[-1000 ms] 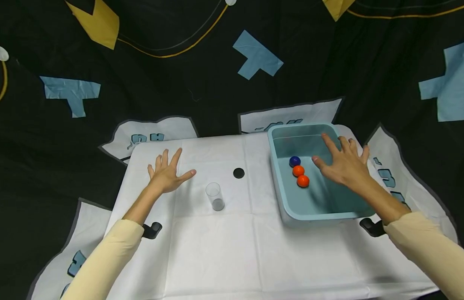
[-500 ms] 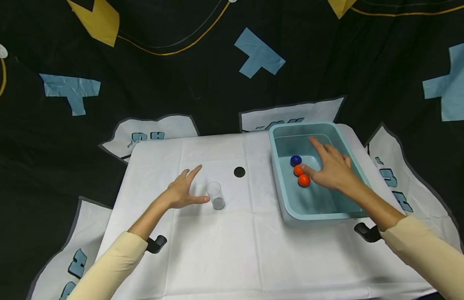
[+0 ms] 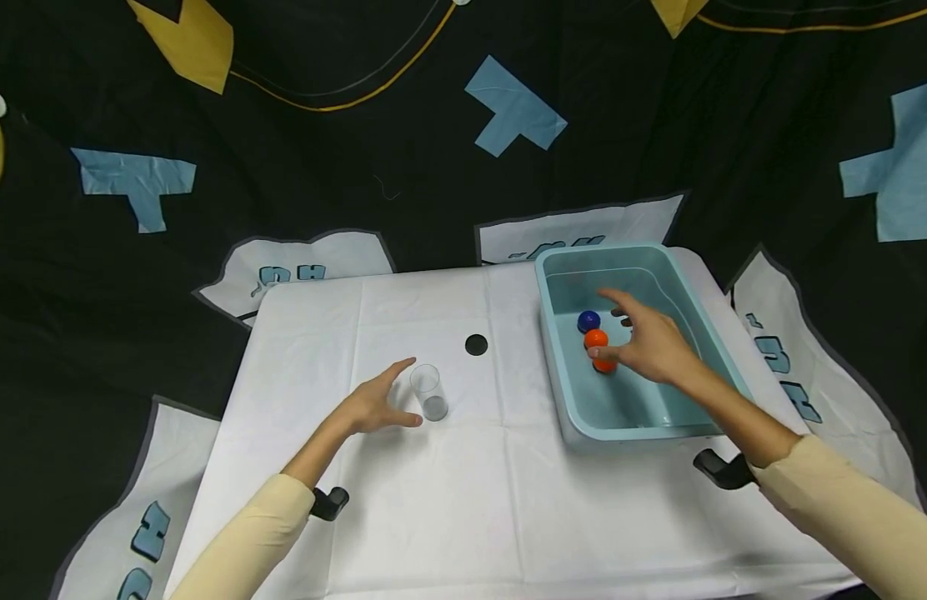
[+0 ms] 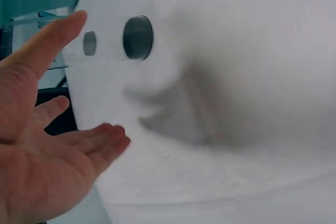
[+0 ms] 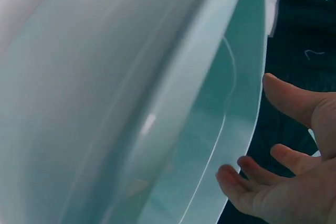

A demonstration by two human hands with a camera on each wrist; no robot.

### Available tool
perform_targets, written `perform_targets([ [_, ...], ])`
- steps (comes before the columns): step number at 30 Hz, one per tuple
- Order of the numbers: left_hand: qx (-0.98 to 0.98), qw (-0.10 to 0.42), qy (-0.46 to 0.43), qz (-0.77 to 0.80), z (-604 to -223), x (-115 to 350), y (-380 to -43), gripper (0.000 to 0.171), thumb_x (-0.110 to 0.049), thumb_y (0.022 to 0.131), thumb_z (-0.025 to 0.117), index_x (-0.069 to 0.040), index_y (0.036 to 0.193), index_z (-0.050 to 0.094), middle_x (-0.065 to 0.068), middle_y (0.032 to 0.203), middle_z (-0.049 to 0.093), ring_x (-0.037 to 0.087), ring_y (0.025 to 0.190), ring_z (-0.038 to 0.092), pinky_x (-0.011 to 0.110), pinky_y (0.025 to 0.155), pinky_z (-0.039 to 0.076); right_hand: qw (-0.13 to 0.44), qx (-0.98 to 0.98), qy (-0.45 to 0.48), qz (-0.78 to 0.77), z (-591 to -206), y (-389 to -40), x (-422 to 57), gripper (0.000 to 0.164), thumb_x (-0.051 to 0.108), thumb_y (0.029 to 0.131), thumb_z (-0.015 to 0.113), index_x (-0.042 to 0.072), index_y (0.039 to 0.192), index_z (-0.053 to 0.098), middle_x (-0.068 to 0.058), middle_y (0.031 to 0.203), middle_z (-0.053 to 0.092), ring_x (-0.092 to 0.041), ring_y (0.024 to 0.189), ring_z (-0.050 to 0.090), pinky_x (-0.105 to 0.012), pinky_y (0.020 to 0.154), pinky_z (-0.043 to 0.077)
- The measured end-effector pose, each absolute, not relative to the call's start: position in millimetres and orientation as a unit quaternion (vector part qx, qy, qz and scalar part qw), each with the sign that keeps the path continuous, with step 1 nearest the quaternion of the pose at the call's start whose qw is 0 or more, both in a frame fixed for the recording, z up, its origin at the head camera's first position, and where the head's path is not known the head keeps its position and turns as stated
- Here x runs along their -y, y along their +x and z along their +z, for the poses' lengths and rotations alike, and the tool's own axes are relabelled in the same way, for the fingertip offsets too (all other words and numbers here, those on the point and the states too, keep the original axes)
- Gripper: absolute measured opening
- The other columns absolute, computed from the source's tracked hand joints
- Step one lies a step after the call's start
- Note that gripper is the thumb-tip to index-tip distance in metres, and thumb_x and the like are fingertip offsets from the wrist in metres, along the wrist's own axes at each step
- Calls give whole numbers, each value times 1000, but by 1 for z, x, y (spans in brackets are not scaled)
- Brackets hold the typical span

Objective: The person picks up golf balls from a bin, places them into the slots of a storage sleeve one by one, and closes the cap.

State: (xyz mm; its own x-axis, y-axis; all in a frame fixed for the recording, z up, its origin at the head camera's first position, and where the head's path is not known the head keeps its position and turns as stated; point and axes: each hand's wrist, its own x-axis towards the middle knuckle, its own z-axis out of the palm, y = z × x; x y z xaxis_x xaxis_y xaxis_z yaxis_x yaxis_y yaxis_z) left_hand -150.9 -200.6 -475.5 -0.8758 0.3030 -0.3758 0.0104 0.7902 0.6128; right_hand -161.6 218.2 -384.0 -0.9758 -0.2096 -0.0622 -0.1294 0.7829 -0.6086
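Note:
A small clear cup (image 3: 428,383) with a grey bottom stands upright on the white-covered table. My left hand (image 3: 375,405) is at its left side, thumb and index finger spread apart toward the cup, holding nothing. In the left wrist view the left hand (image 4: 47,166) shows its palm and parted fingers. A pale blue bin (image 3: 632,434) sits on the right. Inside it, a blue ball (image 3: 588,320) and two orange balls, one orange ball (image 3: 595,337) in the middle, lie in a row. My right hand (image 3: 651,340) hovers over them, fingers bent and parted; its thumb overlaps the nearest orange ball (image 3: 604,367).
A flat black disc (image 3: 476,344) lies on the table (image 3: 426,508) behind and right of the cup. The bin's walls (image 5: 157,103) rise around the balls. Black cloth (image 3: 321,175) with blue tape pieces (image 3: 516,108) hangs beyond the table.
My left hand has come down and right to the cup, its fingers drawing into a C shape. My right hand has moved left over the balls, its fingers bending.

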Motion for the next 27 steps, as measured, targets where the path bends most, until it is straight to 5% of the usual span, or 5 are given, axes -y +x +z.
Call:
perform_targets([
  [9, -912, 187, 63, 359, -501, 199, -153, 95, -23, 70, 93, -17, 152, 45, 23, 144, 56, 41, 129, 58, 60, 104, 47, 116, -904, -82, -402, -372, -160, -204, 84, 26, 85, 82, 11, 155, 38, -26, 145, 53, -47, 131, 52, -63, 104, 47],
  [27, -845, 198, 12, 496, -513, 190, -156, 60, -12, 73, 90, -8, 129, 69, 17, 138, 64, 35, 130, 60, 48, 111, 46, 165, -856, -75, -485, -369, -160, -187, 84, 22, 84, 84, 17, 155, 40, -20, 145, 55, -40, 131, 55, -57, 105, 48],
])
